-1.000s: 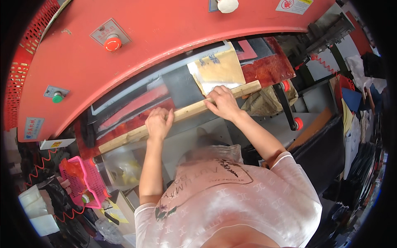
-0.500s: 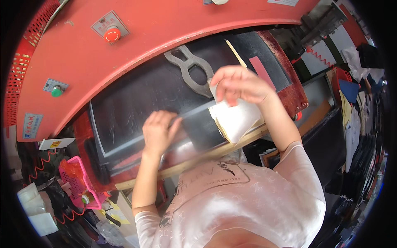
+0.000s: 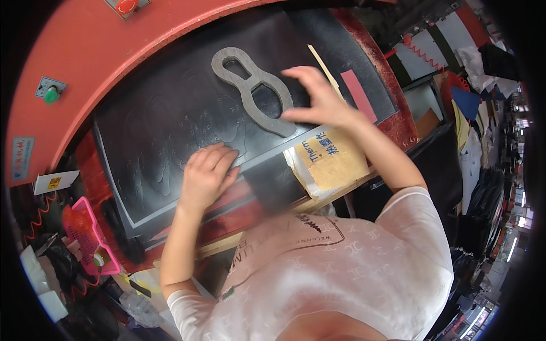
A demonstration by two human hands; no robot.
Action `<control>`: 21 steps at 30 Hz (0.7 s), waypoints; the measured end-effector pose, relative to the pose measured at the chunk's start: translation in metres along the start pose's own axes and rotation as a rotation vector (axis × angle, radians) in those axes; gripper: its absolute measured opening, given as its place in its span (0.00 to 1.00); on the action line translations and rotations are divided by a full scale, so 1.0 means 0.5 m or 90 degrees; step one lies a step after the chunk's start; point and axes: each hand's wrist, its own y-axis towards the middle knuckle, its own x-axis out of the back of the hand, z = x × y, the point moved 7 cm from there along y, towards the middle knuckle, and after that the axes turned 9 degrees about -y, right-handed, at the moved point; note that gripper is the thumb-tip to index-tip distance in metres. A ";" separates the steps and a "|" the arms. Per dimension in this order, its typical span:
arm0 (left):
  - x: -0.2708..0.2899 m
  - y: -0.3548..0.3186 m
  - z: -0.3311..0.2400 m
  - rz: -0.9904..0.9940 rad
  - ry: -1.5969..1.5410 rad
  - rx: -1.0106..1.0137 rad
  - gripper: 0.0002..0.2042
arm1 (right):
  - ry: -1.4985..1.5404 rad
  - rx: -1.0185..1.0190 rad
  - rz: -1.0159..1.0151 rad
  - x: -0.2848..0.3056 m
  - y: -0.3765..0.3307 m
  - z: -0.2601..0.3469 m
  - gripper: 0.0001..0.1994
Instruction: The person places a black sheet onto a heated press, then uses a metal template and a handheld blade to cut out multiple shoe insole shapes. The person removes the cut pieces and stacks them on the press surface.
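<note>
Overhead, head view only: your left hand [image 3: 206, 173] lies flat on the black sheet [image 3: 170, 119], fingers spread and released, pressing near the sheet's front edge. Your right hand [image 3: 318, 102] hovers at the lower end of the grey cutting die [image 3: 250, 88], fingers loosely curled, thumb tip touching or just short of the die; cannot tell if it grips. Die sits on the sheet's upper middle, lying flat, tilted diagonal. Sheet covers the dark bed [image 3: 364, 68] under the red press arm [image 3: 114, 51]. Tan paper [image 3: 333, 162] pokes out at the sheet's right front corner; a pink strip [image 3: 358, 95] lies just right of your hand. Risk, as judged: the die may skid if nudged from one end only, and the sheet may creep if your left palm lifts. Keep fingers clear of the die's edge and from under the arm.
</note>
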 end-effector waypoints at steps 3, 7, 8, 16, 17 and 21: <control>-0.001 0.004 -0.016 0.057 -0.001 -0.008 0.16 | -0.126 0.100 -0.061 -0.092 0.000 0.068 0.47; 0.007 0.010 -0.018 0.107 0.000 0.002 0.18 | -0.074 -0.004 -0.134 -0.102 0.013 0.072 0.41; 0.008 0.009 -0.017 0.112 -0.002 0.010 0.18 | -0.064 -0.007 -0.129 -0.100 0.016 0.076 0.39; -0.001 0.002 -0.006 0.054 0.037 -0.060 0.15 | 0.523 -0.122 -0.090 -0.032 0.039 -0.017 0.32; 0.000 0.001 -0.003 0.027 0.034 -0.066 0.15 | 0.417 -0.081 -0.138 -0.006 0.040 -0.025 0.32; 0.007 -0.004 0.013 -0.013 0.000 -0.059 0.12 | 0.186 -0.080 -0.217 0.037 0.035 -0.053 0.32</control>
